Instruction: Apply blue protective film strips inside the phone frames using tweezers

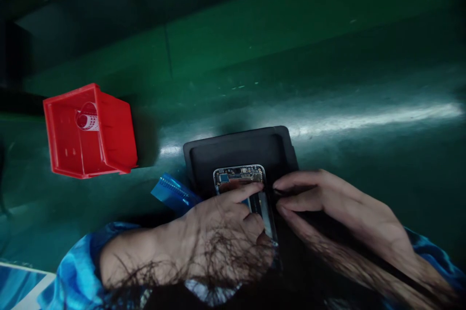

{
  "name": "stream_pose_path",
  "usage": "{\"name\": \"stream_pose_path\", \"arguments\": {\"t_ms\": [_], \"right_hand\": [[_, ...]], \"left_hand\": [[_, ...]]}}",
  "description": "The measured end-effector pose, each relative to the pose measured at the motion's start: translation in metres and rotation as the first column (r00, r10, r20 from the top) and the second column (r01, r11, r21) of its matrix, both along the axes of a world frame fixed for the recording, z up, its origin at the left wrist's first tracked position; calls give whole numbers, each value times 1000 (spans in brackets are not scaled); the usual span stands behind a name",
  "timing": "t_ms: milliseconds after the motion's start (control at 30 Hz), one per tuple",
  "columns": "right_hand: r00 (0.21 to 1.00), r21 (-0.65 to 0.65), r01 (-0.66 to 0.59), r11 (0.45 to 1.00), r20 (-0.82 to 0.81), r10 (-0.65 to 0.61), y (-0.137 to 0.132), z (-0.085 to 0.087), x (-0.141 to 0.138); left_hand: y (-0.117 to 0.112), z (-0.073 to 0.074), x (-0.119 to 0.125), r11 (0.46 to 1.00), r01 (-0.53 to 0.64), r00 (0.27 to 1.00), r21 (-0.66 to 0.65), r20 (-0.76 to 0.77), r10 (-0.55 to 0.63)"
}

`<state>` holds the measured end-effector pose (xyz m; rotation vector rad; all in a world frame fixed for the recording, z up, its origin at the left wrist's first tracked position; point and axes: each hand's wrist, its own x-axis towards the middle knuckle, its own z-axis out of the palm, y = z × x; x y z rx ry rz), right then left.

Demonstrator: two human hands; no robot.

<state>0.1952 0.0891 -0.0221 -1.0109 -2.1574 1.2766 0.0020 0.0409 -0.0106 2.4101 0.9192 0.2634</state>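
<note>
a green surface (327,67) stretches ahead and right of the fingers. well left of them stands a red bin (118,125). a black tray (233,142) has its raised edge just ahead of the fingertips. the left hand (233,222) lays its index finger across the opened phone (236,174) to its right edge, other fingers curled; the right hand's (335,198) fingertips, drawn narrow, sit beside that edge, whether holding anything i cannot tell. left of the fingers, a blue strip (174,191); in the bin, a perforated white roll (89,121).
</note>
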Motion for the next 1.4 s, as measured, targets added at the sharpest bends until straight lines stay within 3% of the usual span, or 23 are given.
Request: {"name": "stream_pose_path", "arguments": {"t_ms": [267,433,567,833,1033,1200,1400], "right_hand": [[1000,-33,-17,999,-7,17,10,3,10],[989,-48,117,992,-87,-121,14,3,9],[984,-62,135,989,-107,-141,11,0,4],[985,-105,130,986,-103,-140,4,-2,6],[992,-125,72,990,-96,-84,4,-4,6],[991,-162,105,981,-62,-116,4,-2,2],[991,-130,103,986,-77,-114,4,0,0]], "left_hand": [[0,3,-5,998,57,997,-30,-46,-58],[3,9,-7,994,105,992,0,-65,-105],[5,10,-9,992,128,989,2,-70,-128],[7,11,-13,989,105,993,-108,-37,-109],[5,9,-13,989,95,995,-109,-29,-99],[4,7,-15,993,101,995,-53,4,-101],[2,4,-15,994,66,998,-88,12,-65]]}}
